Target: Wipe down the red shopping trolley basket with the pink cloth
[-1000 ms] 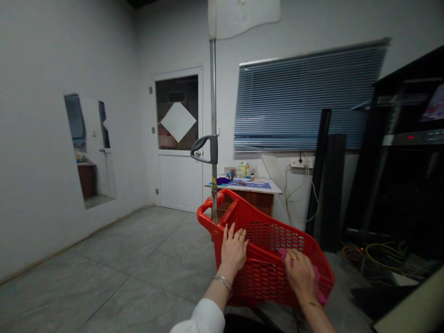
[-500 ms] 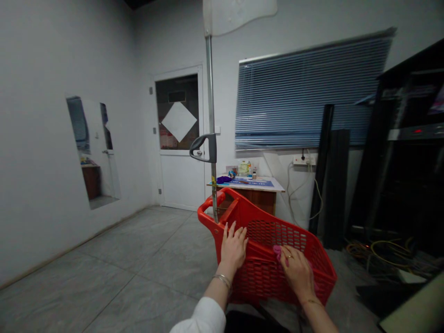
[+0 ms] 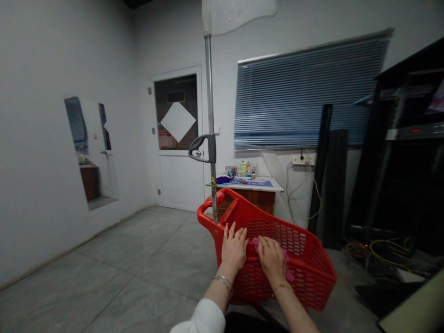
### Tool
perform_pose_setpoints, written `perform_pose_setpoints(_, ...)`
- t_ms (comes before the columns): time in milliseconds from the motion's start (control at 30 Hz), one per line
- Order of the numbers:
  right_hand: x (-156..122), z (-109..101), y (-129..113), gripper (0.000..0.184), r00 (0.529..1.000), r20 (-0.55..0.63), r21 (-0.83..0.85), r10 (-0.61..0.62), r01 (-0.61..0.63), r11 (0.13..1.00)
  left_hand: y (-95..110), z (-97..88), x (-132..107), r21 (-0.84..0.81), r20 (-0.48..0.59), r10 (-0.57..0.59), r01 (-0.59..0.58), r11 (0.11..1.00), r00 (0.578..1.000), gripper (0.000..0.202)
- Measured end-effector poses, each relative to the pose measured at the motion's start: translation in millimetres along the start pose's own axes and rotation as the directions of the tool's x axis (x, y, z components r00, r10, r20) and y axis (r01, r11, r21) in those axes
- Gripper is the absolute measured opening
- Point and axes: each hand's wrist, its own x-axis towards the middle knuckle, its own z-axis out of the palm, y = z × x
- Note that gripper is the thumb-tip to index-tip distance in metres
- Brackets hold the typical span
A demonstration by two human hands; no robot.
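A red plastic shopping cart [image 3: 312, 245] with slotted basket walls stands in front of me. My left hand [image 3: 234, 247] rests on its near rim, close to the handle end, with fingers spread. Farther right along that rim, my right hand [image 3: 272, 261] is closed around a pink cloth [image 3: 289, 273]. The cloth presses on the rim, and its loose end hangs out beside the hand; the rest is hidden under my fingers. A metal pole [image 3: 210, 92] with a grey loop handle [image 3: 204, 148] rises from the cart's handle end.
Behind the cart, a small table [image 3: 274, 185] holds bottles and a purple cloth [image 3: 223, 180]. A white door [image 3: 180, 180] is at the back, and a mirror [image 3: 93, 152] at left. Dark panels [image 3: 335, 185], a black rack [image 3: 409, 185] and loose cables [image 3: 385, 254] stand at right.
My right hand has slid left along the near rim with the pink cloth, coming closer to my left hand. The left hand stays in place on the rim.
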Motion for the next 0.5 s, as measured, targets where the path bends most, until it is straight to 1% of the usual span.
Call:
perform_pose_setpoints(67, 3.3, 3.0, -7.1, 0.031, 1.000, -0.004, 0.030, -0.001, 0.001, 1.000, -1.3, -1.3, -0.4, 0.000, 0.004, 0.005, -0.005, 1.000, 1.000, 0.040)
perform_pose_setpoints(133, 0.3, 1.8, 1.1, 0.031, 1.000, -0.008, 0.051, -0.011, 0.011, 0.999, -1.9, -2.7, -0.5, 0.002, 0.012, 0.009, -0.009, 1.000, 1.000, 0.040)
perform_pose_setpoints(233, -12.1, -5.0, 33.6, 0.031, 1.000, -0.007, 0.053, -0.022, 0.022, 0.998, -1.8, -3.9, -0.2, 0.013, 0.017, 0.012, -0.012, 1.000, 1.000, 0.040)
perform_pose_setpoints(333, -27.0, -13.3, 75.2, 0.033, 1.000, 0.008, 0.012, -0.026, 0.026, 1.000, -0.5, -3.0, 0.1, 0.018, 0.018, 0.015, -0.016, 1.000, 1.000, 0.040)
perform_pose_setpoints(400, -34.9, -17.4, 98.3, 0.034, 1.000, 0.000, -0.031, -0.014, 0.014, 0.999, 1.0, -1.6, 0.2, 0.018, 0.014, 0.016, -0.016, 1.000, 1.000, 0.041)
perform_pose_setpoints(467, -38.9, -18.9, 110.6, 0.034, 1.000, -0.023, -0.078, 0.018, -0.020, 0.997, 2.8, -0.1, 0.3, 0.017, 0.007, 0.016, -0.016, 1.000, 1.000, 0.041)
perform_pose_setpoints(500, -38.9, -18.7, 111.2, 0.034, 0.999, -0.033, -0.101, 0.036, -0.039, 0.994, 3.6, 0.4, 0.3, 0.016, 0.004, 0.015, -0.015, 1.000, 1.000, 0.041)
